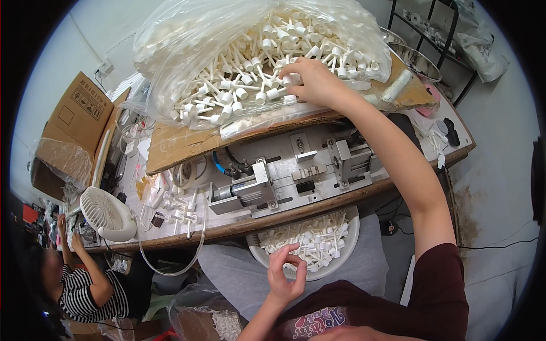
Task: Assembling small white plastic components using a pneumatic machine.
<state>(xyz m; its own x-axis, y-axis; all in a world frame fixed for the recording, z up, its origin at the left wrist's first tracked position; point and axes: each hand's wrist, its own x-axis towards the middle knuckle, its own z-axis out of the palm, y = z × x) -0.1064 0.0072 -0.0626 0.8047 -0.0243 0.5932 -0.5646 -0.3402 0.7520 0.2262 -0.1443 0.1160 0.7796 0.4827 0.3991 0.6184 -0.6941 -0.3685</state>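
My right hand (310, 84) reaches into a large heap of white plastic stemmed parts with cup-shaped ends (244, 85). Its fingers curl round one white stemmed part (288, 81) at the heap's near edge. The heap spills from a clear plastic bag (170, 34) lying on a cardboard sheet (187, 149). Above my lap, my left hand (286, 275) is bent with thumb and fingers apart, and nothing shows in it. Just beyond it, a round pale basin (354, 241) holds many similar white parts.
A metal clamping fixture (301, 176) with cylinders at both sides is on the bench between heap and basin. To the left are a white fan (108, 213), looped clear tubing (170, 274) and an open cardboard box (74, 125). Another person (91, 284) works at lower left.
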